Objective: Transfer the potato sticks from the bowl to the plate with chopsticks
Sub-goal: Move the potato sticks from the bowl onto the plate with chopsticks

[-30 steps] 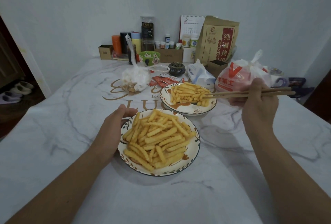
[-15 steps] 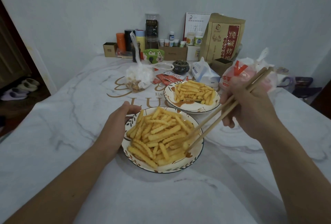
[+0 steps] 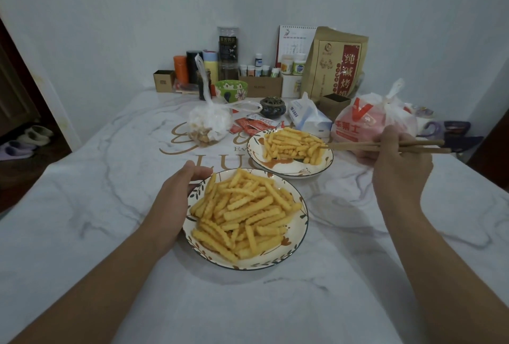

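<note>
While held level above the table [image 3: 82,233], chopsticks [image 3: 358,146] lying with long axis running left to right, tips pointing left and reaching the right side of the potato sticks [image 3: 292,145] heaped on the plate [image 3: 289,171], butt ends projecting right past the right hand [image 3: 396,167]. Right hand grasping the chopsticks near mid-length, fingers curled round them. Whether a stick is pinched at the tips: cannot tell. Left hand [image 3: 176,200] resting against the left rim of the bowl [image 3: 300,233], thumb on the rim, fingers curved about it. Bowl at the table's near centre, loaded with crinkle-cut sticks lying in mixed directions; plate just beyond it, toward the far right, rims nearly touching. Surface: pale marble-pattern covering with gold lettering at centre. Along the far edge, against a white wall: brown paper bag [image 3: 337,65], calendar [image 3: 296,40], small bottles, boxes, green bowl [image 3: 231,90]. Nearer: knotted clear bag [image 3: 209,123], red sachets [image 3: 256,124], tissue pack [image 3: 308,118], red-and-white carrier bag [image 3: 366,120] behind the right hand. Slippers [image 3: 24,140] on the dark floor at left.
</note>
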### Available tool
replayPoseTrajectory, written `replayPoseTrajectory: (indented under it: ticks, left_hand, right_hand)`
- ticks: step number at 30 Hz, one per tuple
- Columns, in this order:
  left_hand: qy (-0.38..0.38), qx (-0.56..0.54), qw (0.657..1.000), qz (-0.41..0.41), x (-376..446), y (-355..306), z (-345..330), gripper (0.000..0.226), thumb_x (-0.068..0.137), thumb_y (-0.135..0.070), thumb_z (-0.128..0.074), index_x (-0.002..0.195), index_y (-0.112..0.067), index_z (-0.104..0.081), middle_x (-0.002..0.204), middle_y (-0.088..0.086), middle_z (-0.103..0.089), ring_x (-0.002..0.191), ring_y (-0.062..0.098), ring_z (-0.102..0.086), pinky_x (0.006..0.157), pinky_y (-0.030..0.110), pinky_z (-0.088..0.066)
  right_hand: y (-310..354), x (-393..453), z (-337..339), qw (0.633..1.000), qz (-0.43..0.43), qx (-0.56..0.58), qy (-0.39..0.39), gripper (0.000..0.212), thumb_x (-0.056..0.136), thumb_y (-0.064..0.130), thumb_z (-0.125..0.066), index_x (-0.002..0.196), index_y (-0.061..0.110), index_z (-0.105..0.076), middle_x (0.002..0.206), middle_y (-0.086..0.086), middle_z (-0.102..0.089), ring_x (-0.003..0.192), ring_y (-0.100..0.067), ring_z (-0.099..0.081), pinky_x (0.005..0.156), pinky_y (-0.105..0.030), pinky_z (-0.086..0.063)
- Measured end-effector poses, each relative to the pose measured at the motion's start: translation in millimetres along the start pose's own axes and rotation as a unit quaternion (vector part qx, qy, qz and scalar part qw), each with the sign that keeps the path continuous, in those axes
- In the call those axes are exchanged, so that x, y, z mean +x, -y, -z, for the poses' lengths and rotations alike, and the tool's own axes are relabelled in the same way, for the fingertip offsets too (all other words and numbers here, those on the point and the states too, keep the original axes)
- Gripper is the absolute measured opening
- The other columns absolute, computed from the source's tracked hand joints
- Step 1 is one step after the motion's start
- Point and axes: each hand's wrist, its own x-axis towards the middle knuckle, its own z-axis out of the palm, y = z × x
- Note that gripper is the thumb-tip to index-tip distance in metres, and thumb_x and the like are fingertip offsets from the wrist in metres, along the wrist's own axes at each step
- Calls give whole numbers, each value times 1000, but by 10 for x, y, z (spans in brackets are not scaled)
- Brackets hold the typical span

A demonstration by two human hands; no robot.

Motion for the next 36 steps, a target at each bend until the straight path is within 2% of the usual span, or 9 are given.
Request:
replayPoseTrajectory:
  ticks: [3, 7, 11, 15, 21, 25, 29, 32, 36]
  left_hand:
    - [-1, 0, 1000, 5, 0, -4, -1, 53, 109, -53, -36, 92, -31, -81, 105, 4, -81, 100, 26, -76, 103, 55, -54]
    - [-1, -2, 1000, 7, 9, 4, 2, 52, 109, -53, -36, 94, -30, -81, 106, 3, -80, 102, 27, -76, 104, 57, -53]
    - [1, 1, 1000, 4, 24, 16, 8, 52, 108, -54, -36, 93, -33, -81, 109, 3, -80, 105, 26, -75, 105, 57, -52]
    - [-3, 2, 1000, 1, 22, 11, 1, 51, 109, -53, -36, 97, -29, -81, 107, 1, -80, 104, 25, -75, 105, 56, -53]
    - [-9, 11, 1000, 3, 13, 6, -5, 51, 109, -51, -37, 96, -28, -80, 105, 0, -80, 103, 26, -75, 104, 55, -53]
    - [-5, 23, 1000, -9, -3, -13, -24, 49, 111, -43, -37, 102, -21, -79, 85, -34, -74, 108, 23, -73, 105, 54, -52]
    - [-3, 20, 1000, 5, 1, 3, -7, 53, 110, -51, -35, 93, -30, -81, 102, -8, -80, 103, 23, -75, 104, 54, -54]
    - [-7, 19, 1000, 7, 19, 7, -4, 52, 110, -50, -36, 95, -27, -81, 100, -9, -80, 102, 24, -75, 103, 53, -54]
    - [-5, 20, 1000, 1, 26, 21, 1, 52, 109, -52, -35, 96, -30, -81, 107, 3, -80, 102, 26, -76, 103, 54, -54]
  right_hand:
    - [-108, -33, -46, 999, 18, -45, 11, 40, 105, 32, -54, 87, 0, -73, 68, -4, -71, 53, -10, -69, 56, -26, -59]
    - [-174, -47, -106, 999, 25, -39, 11, 36, 103, 34, -58, 69, 25, -66, 66, -3, -72, 59, -24, -73, 64, -40, -62]
    - [-161, -46, -142, 1000, -16, 5, -4, 27, 101, 42, -60, 80, 26, -67, 73, -2, -74, 64, -22, -75, 63, -34, -62]
    - [-222, -4, -209, 998, -52, 36, -13, 35, 100, 39, -63, 98, 5, -71, 75, -5, -75, 67, -23, -76, 67, -35, -64]
    - [-238, 49, -217, 997, -54, 32, -35, 43, 101, 35, -61, 104, -7, -70, 79, -15, -75, 62, -22, -74, 55, -22, -57]
    - [-279, 49, -247, 996, -73, 31, -32, 45, 101, 43, -59, 98, 0, -71, 72, -9, -75, 63, -22, -75, 64, -30, -63]
    - [-296, 61, -252, 995, -89, 6, -32, 47, 101, 49, -55, 77, 10, -68, 61, -10, -71, 52, -22, -70, 66, -42, -63]
    - [-304, 90, -230, 994, -97, -9, -39, 53, 99, 53, -55, 78, 6, -67, 70, -17, -70, 43, -16, -62, 47, -34, -53]
    - [-340, 135, -218, 992, -121, 0, -34, 54, 102, 50, -52, 84, 2, -69, 68, -11, -70, 46, -18, -64, 43, -27, -52]
